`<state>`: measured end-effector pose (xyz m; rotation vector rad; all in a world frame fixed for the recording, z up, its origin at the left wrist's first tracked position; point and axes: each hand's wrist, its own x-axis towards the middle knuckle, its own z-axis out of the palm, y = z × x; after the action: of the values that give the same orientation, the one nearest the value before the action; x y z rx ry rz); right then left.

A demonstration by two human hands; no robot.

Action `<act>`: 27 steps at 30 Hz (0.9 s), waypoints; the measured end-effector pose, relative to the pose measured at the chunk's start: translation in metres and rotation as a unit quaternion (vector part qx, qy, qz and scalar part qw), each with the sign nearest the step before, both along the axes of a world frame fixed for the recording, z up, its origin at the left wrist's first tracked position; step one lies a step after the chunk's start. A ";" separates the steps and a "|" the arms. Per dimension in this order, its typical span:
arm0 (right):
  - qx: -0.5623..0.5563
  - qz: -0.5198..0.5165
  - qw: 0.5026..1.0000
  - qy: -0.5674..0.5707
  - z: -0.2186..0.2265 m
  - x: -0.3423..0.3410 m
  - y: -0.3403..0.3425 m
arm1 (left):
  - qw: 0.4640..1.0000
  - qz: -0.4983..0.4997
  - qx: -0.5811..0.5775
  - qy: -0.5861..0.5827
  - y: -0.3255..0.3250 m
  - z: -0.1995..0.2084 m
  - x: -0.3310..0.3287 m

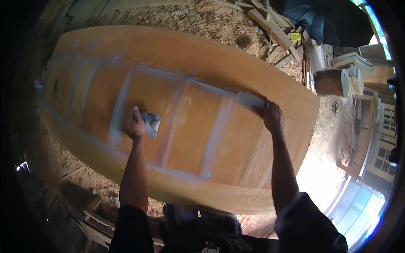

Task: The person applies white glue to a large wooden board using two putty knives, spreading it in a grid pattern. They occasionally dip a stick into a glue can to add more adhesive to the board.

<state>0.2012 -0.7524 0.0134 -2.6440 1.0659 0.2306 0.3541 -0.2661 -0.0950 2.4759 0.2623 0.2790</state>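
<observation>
A large orange-brown wooden panel (240,147) lies before me, its boards crossed by pale grey streaks that look like filler along the seams. My left hand (135,123) is closed on a small, square, shiny metal plate (152,123) with dark and light patches, over the panel's left-middle. Farther right, my right hand (273,116) grips a flat grey scraper blade (251,100). That blade lies against the panel at the right end of the long far seam. The fingers of my right hand partly hide its near end.
Wood shavings (164,19) cover the ground around the panel. Scrap boards (274,29) are piled at the far right, near a black umbrella (329,21) and a cut log (332,83). A wooden frame (99,227) stands at the lower left.
</observation>
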 end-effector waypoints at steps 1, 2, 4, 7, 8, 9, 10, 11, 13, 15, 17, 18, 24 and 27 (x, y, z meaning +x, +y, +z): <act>-0.010 0.059 0.997 -0.048 -0.008 0.012 0.016 | 1.000 0.003 -0.003 0.023 -0.001 0.001 0.000; -0.016 0.097 0.993 -0.070 -0.016 0.021 0.036 | 0.999 0.002 -0.006 0.036 0.000 0.003 -0.001; -0.065 0.235 0.967 -0.068 -0.029 0.043 0.071 | 0.998 0.012 0.026 0.048 -0.002 0.008 -0.001; 0.085 0.242 0.962 -0.099 -0.030 0.052 0.091 | 0.998 0.001 0.040 0.041 -0.005 0.013 0.002; 0.061 0.228 0.965 -0.114 -0.027 0.049 0.088 | 0.999 0.005 0.043 0.025 -0.006 0.014 0.002; 0.034 0.238 0.958 -0.160 -0.022 0.042 0.079 | 0.999 0.008 0.041 0.030 -0.006 0.014 0.002; -0.002 0.237 0.950 -0.205 -0.017 0.034 0.067 | 0.998 0.019 0.038 0.046 -0.007 0.013 0.002; -0.034 0.199 0.958 -0.202 -0.012 0.022 0.050 | 0.995 0.029 0.034 0.084 -0.007 0.012 0.001; -0.076 0.205 0.966 -0.138 -0.009 -0.008 0.029 | 0.993 0.036 0.023 0.106 -0.006 0.009 -0.001; -0.070 0.244 0.963 -0.094 -0.010 -0.032 0.013 | 0.997 0.037 0.002 0.064 -0.006 0.007 0.000; -0.049 0.267 0.961 -0.045 -0.012 -0.051 -0.002 | 0.995 0.047 0.034 0.082 -0.005 0.006 0.000; -0.077 0.245 0.965 -0.046 -0.013 -0.056 -0.008 | 0.992 0.054 0.051 0.099 -0.005 0.006 0.000; -0.093 0.252 0.963 -0.016 -0.013 -0.070 -0.040 | 0.993 0.031 0.017 0.111 -0.002 0.007 0.004; -0.153 0.227 0.955 -0.117 -0.008 -0.079 -0.049 | 0.988 0.044 0.001 0.146 -0.001 0.007 0.003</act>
<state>0.1227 -0.8016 0.0053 -3.0684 0.4350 -0.1723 0.3573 -0.2674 -0.0881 2.5072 0.4942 -0.0493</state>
